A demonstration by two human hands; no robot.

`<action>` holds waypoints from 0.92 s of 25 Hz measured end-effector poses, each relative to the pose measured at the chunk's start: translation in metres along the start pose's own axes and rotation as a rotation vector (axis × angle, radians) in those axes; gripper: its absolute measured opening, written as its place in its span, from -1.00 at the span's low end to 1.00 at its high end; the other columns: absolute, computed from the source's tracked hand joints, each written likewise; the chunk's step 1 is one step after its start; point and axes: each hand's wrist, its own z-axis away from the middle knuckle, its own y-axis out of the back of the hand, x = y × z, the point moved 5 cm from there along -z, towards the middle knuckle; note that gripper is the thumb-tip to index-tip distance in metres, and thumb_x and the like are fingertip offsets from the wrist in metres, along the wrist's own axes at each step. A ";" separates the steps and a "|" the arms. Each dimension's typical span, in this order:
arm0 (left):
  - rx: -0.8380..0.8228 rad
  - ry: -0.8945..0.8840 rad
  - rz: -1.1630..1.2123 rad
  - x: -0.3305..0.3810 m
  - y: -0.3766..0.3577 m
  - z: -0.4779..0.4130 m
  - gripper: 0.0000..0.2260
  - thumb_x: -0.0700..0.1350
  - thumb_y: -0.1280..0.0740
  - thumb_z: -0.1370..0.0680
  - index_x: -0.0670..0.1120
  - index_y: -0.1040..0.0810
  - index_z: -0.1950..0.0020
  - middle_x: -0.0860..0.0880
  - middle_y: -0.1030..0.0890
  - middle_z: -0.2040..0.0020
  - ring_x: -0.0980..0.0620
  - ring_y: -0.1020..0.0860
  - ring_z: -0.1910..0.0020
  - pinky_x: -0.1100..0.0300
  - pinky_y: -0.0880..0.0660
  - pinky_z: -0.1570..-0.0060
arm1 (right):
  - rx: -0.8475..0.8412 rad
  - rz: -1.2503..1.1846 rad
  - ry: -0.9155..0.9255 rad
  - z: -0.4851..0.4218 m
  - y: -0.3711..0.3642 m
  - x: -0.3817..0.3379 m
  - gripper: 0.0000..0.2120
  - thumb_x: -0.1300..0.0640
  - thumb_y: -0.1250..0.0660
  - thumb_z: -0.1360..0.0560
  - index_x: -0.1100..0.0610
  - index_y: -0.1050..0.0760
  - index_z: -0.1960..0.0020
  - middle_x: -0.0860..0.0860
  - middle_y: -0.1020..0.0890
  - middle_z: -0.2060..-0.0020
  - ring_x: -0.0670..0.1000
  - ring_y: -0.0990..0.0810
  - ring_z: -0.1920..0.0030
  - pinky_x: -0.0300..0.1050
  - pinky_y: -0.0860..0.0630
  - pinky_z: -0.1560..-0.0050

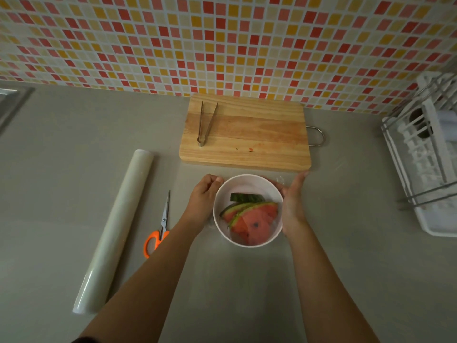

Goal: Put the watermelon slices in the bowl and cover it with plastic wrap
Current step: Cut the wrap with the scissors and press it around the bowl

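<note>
A white bowl [243,182] stands on the grey counter and holds watermelon slices [254,219] with green rind. A clear sheet of plastic wrap [280,179] lies over the bowl; its edges are hard to make out. My left hand [203,199] is against the bowl's left side with its fingers curled, apparently pinching the wrap at the rim. Flat against the bowl's right side lies my right hand [293,206], fingers straight, pressing the wrap down.
A wooden cutting board [247,137] with metal tongs [205,123] on it lies behind the bowl. The plastic wrap roll [116,229] and orange-handled scissors [158,231] lie to the left. A white dish rack [425,154] stands at the right. A tiled wall is behind.
</note>
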 end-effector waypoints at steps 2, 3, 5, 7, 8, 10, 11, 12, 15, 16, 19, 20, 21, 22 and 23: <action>-0.023 0.020 0.089 0.000 -0.004 0.002 -0.79 -0.07 -0.19 -0.62 -0.11 -0.58 0.03 -0.05 -0.61 0.16 0.04 -0.57 0.22 0.22 -0.53 0.23 | 0.041 0.082 -0.025 -0.001 0.001 0.001 -0.09 -0.54 0.33 -0.29 -0.01 -0.66 0.25 0.06 -0.70 0.36 0.04 -0.69 0.32 -0.16 -0.57 0.35; -0.034 0.020 0.108 0.001 -0.004 0.002 -0.78 -0.08 -0.19 -0.63 -0.14 -0.59 -0.01 -0.08 -0.62 0.13 0.03 -0.59 0.20 0.19 -0.54 0.19 | 0.054 0.124 -0.041 -0.001 0.001 0.001 -0.08 -0.55 0.33 -0.27 0.01 -0.64 0.18 0.05 -0.70 0.37 0.03 -0.69 0.33 -0.18 -0.56 0.35; -0.051 0.012 0.118 0.001 -0.005 0.003 -0.76 -0.08 -0.18 -0.63 -0.16 -0.61 -0.05 -0.10 -0.64 0.12 0.02 -0.60 0.18 0.17 -0.54 0.17 | 0.080 0.209 -0.063 -0.002 0.002 0.002 0.00 -0.59 0.31 -0.20 0.05 -0.57 -0.06 0.04 -0.71 0.30 0.01 -0.69 0.28 -0.21 -0.55 0.34; -0.058 0.010 0.111 0.002 -0.004 0.004 -0.75 -0.09 -0.18 -0.63 -0.14 -0.63 -0.04 -0.09 -0.64 0.13 0.03 -0.60 0.20 0.20 -0.55 0.22 | 0.105 0.280 -0.061 -0.003 0.001 0.003 0.04 -0.60 0.30 -0.18 0.03 -0.40 -0.31 0.10 -0.67 0.02 0.07 -0.65 0.05 -0.12 -0.55 0.09; -0.057 0.016 0.108 0.002 -0.004 0.005 -0.75 -0.09 -0.18 -0.63 -0.13 -0.64 -0.02 -0.08 -0.65 0.15 0.04 -0.60 0.22 0.21 -0.54 0.24 | 0.118 0.319 -0.052 -0.003 0.000 0.002 0.05 -0.59 0.30 -0.18 0.03 -0.34 -0.36 0.12 -0.62 -0.07 0.10 -0.61 -0.05 -0.04 -0.51 -0.05; -0.052 0.039 0.111 0.002 -0.004 0.005 -0.75 -0.09 -0.18 -0.63 -0.08 -0.66 0.04 -0.04 -0.66 0.20 0.07 -0.61 0.27 0.23 -0.53 0.29 | 0.168 0.417 -0.024 -0.002 0.000 -0.001 0.08 -0.58 0.32 -0.20 0.10 -0.33 -0.36 0.19 -0.56 -0.16 0.16 -0.53 -0.15 0.09 -0.40 -0.21; -0.047 0.057 0.118 0.002 -0.004 0.005 -0.75 -0.10 -0.19 -0.62 -0.06 -0.66 0.07 -0.02 -0.67 0.22 0.09 -0.62 0.30 0.25 -0.53 0.33 | 0.212 0.466 -0.006 -0.002 0.001 -0.003 0.08 -0.57 0.33 -0.23 0.15 -0.35 -0.35 0.22 -0.52 -0.21 0.20 -0.48 -0.20 0.13 -0.34 -0.24; -0.037 0.079 0.132 0.002 -0.004 0.005 -0.75 -0.12 -0.20 -0.61 -0.06 -0.67 0.08 0.00 -0.67 0.25 0.11 -0.63 0.33 0.27 -0.53 0.38 | 0.261 0.504 0.007 -0.001 0.002 -0.004 0.06 -0.55 0.34 -0.26 0.17 -0.38 -0.32 0.23 -0.50 -0.23 0.23 -0.45 -0.23 0.15 -0.30 -0.25; -0.011 0.127 0.215 0.005 -0.006 0.005 -0.76 -0.23 -0.20 -0.57 -0.11 -0.67 0.11 0.02 -0.69 0.33 0.12 -0.64 0.40 0.30 -0.52 0.46 | 0.419 0.563 -0.017 0.004 0.007 -0.005 0.02 -0.51 0.37 -0.32 0.19 -0.50 -0.17 0.22 -0.54 -0.15 0.22 -0.46 -0.11 0.17 -0.25 -0.24; -0.008 0.137 0.229 0.006 -0.007 0.005 -0.76 -0.25 -0.21 -0.56 -0.12 -0.67 0.10 0.01 -0.70 0.31 0.09 -0.65 0.38 0.28 -0.53 0.45 | 0.470 0.579 -0.041 0.005 0.010 -0.004 0.03 -0.50 0.39 -0.32 0.21 -0.52 -0.12 0.22 -0.55 -0.12 0.21 -0.46 -0.07 0.19 -0.21 -0.25; -0.006 0.215 0.265 0.003 -0.008 0.004 -0.81 -0.18 -0.28 -0.54 -0.15 -0.68 -0.01 -0.09 -0.69 0.17 -0.05 -0.65 0.26 0.20 -0.55 0.35 | 0.568 0.578 -0.108 0.005 0.019 0.002 0.10 -0.50 0.47 -0.27 0.21 -0.54 -0.10 0.21 -0.55 -0.14 0.21 -0.40 -0.23 0.21 -0.08 -0.34; -0.015 0.244 0.293 0.002 -0.009 0.005 -0.80 -0.12 -0.31 -0.53 -0.16 -0.68 -0.02 -0.10 -0.68 0.18 -0.05 -0.65 0.28 0.20 -0.54 0.38 | 0.576 0.569 -0.116 0.005 0.020 0.003 0.11 -0.50 0.49 -0.25 0.20 -0.54 -0.11 0.20 -0.55 -0.16 0.22 -0.37 -0.26 0.21 -0.05 -0.35; -0.024 0.264 0.315 0.001 -0.010 0.006 -0.79 -0.08 -0.33 -0.53 -0.16 -0.69 0.01 -0.10 -0.68 0.22 -0.04 -0.65 0.33 0.21 -0.53 0.41 | 0.581 0.543 -0.122 0.006 0.021 0.004 0.11 -0.50 0.49 -0.25 0.19 -0.54 -0.12 0.19 -0.54 -0.17 0.22 -0.35 -0.29 0.21 -0.03 -0.36; -0.025 0.272 0.324 0.002 -0.010 0.007 -0.79 -0.04 -0.34 -0.52 -0.14 -0.70 0.06 -0.09 -0.68 0.27 -0.03 -0.65 0.37 0.23 -0.52 0.44 | 0.594 0.501 -0.129 0.008 0.023 0.005 0.10 -0.49 0.48 -0.26 0.19 -0.54 -0.13 0.19 -0.54 -0.18 0.23 -0.34 -0.30 0.21 -0.02 -0.37; -0.021 0.275 0.326 0.002 -0.011 0.008 -0.78 -0.02 -0.34 -0.52 -0.12 -0.71 0.12 -0.08 -0.68 0.30 -0.01 -0.65 0.39 0.24 -0.52 0.46 | 0.611 0.441 -0.138 0.009 0.024 0.007 0.09 -0.49 0.47 -0.27 0.17 -0.55 -0.12 0.19 -0.55 -0.18 0.23 -0.36 -0.29 0.21 -0.02 -0.38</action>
